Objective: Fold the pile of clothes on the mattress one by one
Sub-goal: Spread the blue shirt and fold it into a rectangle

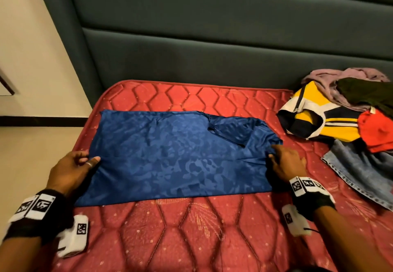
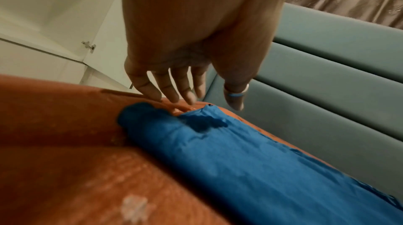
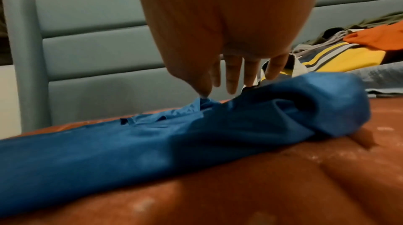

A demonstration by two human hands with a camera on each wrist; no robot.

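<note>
Both wrists with their black bands and white tag markers sit closest to the camera, low over the red quilted mattress point(image 1: 212, 229). Between the two hands lies the blue shirt point(image 1: 180, 154), spread mostly flat, with its shiny camo-ish pattern showing.

Left hand point(image 1: 74, 165) is at the shirt's left edge. From the head view the thumb, which has a ring on it, lies on top of the cloth. From the left wrist view the fingers point(image 2: 165, 90) look straight and a bit spread, tips down near the mattress just past the shirt's corner. So it's relaxed, not really grabbing anything as far as I can see.

Right hand point(image 1: 287, 163) is at the shirt's right edge, where the cloth is bunched and a sleeve is folded over. In the right wrist view the thumb tip touches a little raised peak of blue cloth and the other fingers point(image 3: 232, 77) point straight down next to it. Can't honestly tell if that's a real pinch.

Off past the right hand, well apart from the shirt, is the pile of clothes point(image 1: 344, 114): something yellow and navy striped, a red piece, jeans, a mauve one and a dark green one. Beyond both hands is the grey-green padded headboard point(image 1: 212, 48).
</note>
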